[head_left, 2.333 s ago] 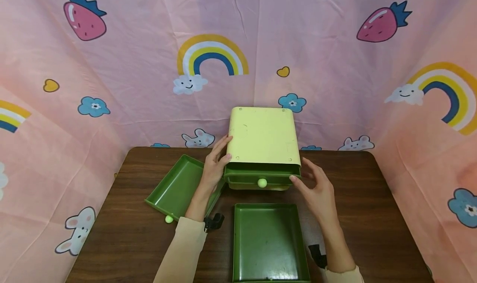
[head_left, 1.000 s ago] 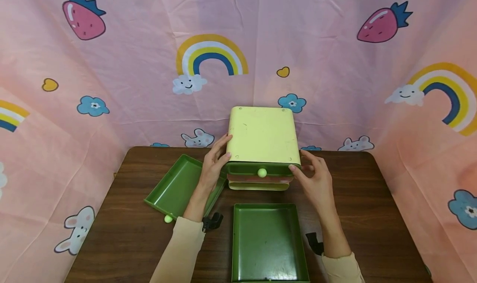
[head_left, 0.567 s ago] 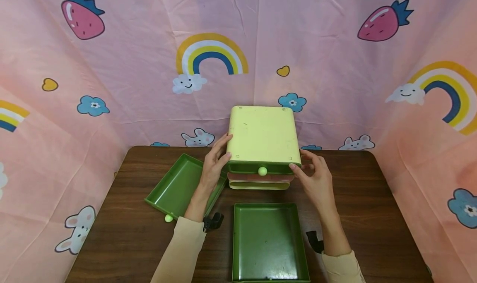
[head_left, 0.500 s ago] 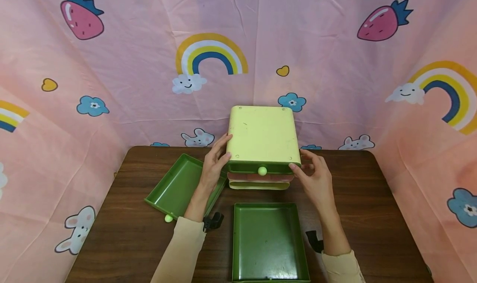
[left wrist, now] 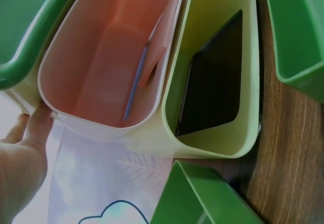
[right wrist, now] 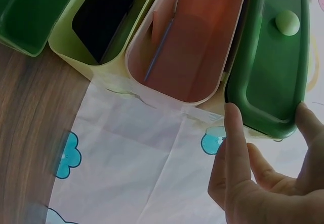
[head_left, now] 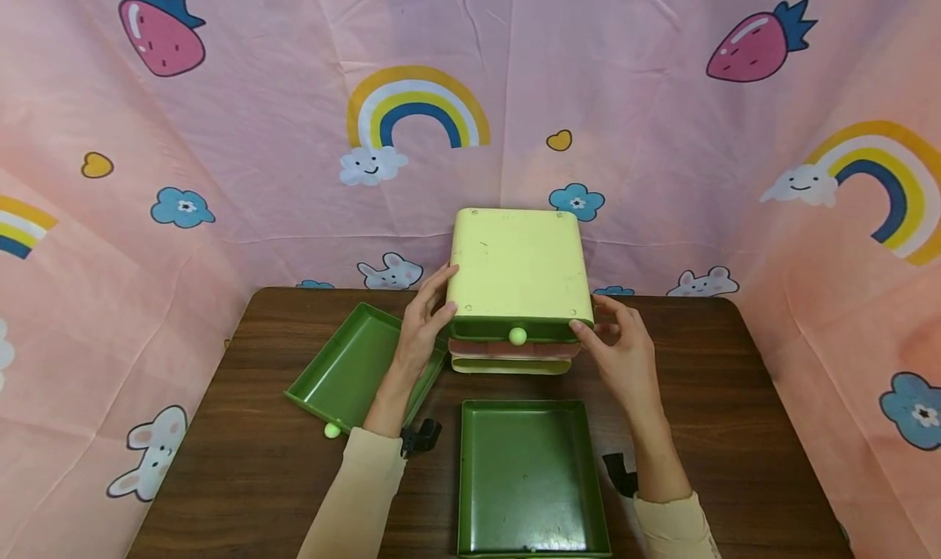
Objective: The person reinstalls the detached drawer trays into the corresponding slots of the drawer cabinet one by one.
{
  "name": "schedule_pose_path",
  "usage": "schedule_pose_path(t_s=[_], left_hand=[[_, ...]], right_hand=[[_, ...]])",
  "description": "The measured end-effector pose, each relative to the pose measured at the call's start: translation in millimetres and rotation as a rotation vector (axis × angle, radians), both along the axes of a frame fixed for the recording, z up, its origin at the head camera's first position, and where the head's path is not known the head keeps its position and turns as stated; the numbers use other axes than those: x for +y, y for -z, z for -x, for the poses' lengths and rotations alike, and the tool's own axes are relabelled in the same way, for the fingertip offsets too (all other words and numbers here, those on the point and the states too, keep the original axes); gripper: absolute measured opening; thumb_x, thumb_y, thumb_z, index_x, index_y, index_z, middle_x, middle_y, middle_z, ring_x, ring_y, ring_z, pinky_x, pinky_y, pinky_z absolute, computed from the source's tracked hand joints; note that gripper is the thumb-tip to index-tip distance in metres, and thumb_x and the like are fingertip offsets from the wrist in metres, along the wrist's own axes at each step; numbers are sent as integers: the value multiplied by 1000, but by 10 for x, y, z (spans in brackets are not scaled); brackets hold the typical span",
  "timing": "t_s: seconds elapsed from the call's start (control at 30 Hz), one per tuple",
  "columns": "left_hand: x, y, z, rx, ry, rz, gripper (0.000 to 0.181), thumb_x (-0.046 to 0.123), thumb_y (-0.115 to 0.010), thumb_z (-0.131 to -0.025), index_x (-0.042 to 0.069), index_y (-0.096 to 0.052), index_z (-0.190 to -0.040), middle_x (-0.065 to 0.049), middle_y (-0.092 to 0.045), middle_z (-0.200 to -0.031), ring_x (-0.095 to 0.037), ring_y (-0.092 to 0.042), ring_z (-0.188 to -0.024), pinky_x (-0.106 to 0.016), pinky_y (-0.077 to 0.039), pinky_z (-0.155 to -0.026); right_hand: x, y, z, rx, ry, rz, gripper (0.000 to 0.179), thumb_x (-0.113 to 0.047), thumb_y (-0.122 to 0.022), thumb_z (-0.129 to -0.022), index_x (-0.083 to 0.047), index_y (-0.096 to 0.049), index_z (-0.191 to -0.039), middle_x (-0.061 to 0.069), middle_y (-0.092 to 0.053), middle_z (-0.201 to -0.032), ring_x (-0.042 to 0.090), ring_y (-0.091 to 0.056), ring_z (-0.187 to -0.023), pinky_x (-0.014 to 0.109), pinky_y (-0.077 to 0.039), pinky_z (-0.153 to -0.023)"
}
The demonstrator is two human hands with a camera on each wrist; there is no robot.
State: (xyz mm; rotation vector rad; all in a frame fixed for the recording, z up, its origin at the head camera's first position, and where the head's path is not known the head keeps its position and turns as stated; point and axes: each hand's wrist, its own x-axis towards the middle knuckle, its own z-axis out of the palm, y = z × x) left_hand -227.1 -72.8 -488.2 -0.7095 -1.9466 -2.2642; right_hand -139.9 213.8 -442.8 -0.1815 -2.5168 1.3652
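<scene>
A small storage cabinet [head_left: 518, 261] stands at the back of the table, with a pale yellow top. In its top tier sits a green drawer [right wrist: 271, 67] with a round light-green knob [head_left: 518, 336], its front at the cabinet's edge. My left hand [head_left: 419, 330] rests against the cabinet's left side, fingers extended. With thumb and index finger, my right hand [head_left: 625, 359] holds the right end of the drawer front. Below is a pink middle compartment [left wrist: 101, 67] containing a thin blue stick [left wrist: 135, 84]. The yellow bottom compartment [left wrist: 207, 145] has a dark flat panel [left wrist: 215, 77] inside.
A second green drawer [head_left: 525, 477] lies on the table [head_left: 706, 412] in front of the cabinet. Another green drawer [head_left: 353, 367] lies at an angle on the left, partly behind my left forearm. A patterned pink curtain [head_left: 639, 216] hangs behind and along both sides.
The green drawer has slid back into the cabinet's top tier, exposing the lower compartments. My right hand moved slightly forward with it; my left hand stayed at the side.
</scene>
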Motion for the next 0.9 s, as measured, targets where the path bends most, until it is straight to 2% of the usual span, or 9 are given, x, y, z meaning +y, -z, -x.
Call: schedule_pose_path(t_s=[0.3, 0.37, 0.47, 0.57, 0.7, 0.77, 0.9], left_hand=[[-36, -24, -10, -16, 7, 27, 57, -6, -52, -95, -3, -38, -150, -17, -22, -161, -34, -23, -147, -58, -21, -114], [-41, -29, -7, -24, 6, 25, 58, -6, -53, -94, -2, -39, -150, -17, -22, -161, -32, -25, -147, -57, -22, -114], [-45, -20, -4, -34, -3, 20, 58, 3, -59, -95, 5, -43, -150, -11, -26, -161, -27, -28, -146, -54, -24, -114], [-29, 3, -1, -34, -6, 12, 56, 9, -63, -95, 10, -47, -149, -6, -29, -159, -24, -31, -145, -54, -26, -113], [5, -7, -1, -43, 2, 23, 56, 1, -59, -96, 6, -45, -150, -9, -28, -160, -28, -28, -146, -56, -27, -112], [13, -41, -15, -40, -3, 35, 56, -2, -57, -95, 3, -43, -149, -13, -26, -160, -31, -27, -146, -56, -25, -113], [31, -179, -115, -32, -32, 62, 56, -2, -57, -95, -2, -42, -149, -19, -27, -159, -32, -24, -147, -58, -22, -113]], right_hand=[[1, 22, 29, -63, -30, 34, 59, -45, -71, -90, -17, -55, -140, 8, -53, -127, 26, -65, -102, 35, -54, -73], [-1, 24, 35, -81, -46, 65, 61, -45, -71, -90, -17, -54, -141, 9, -52, -130, 27, -65, -104, 32, -57, -71], [-5, 18, 31, -120, -73, 127, 64, -46, -69, -91, -15, -51, -144, 11, -50, -137, 30, -65, -108, 28, -58, -70], [4, 7, 3, -164, -80, 121, 68, -51, -65, -92, -16, -47, -147, 11, -47, -143, 31, -63, -112, 34, -57, -77], [30, 10, -35, -193, -77, 80, 70, -54, -61, -94, -16, -44, -150, 11, -47, -146, 32, -57, -122, 49, -50, -91], [34, 22, -36, -191, -82, 73, 71, -55, -60, -94, -15, -42, -150, 11, -46, -147, 32, -51, -128, 53, -45, -99], [42, 60, -52, -180, -103, 27, 74, -57, -58, -95, -15, -39, -153, 13, -42, -149, 34, -42, -135, 58, -35, -106]])
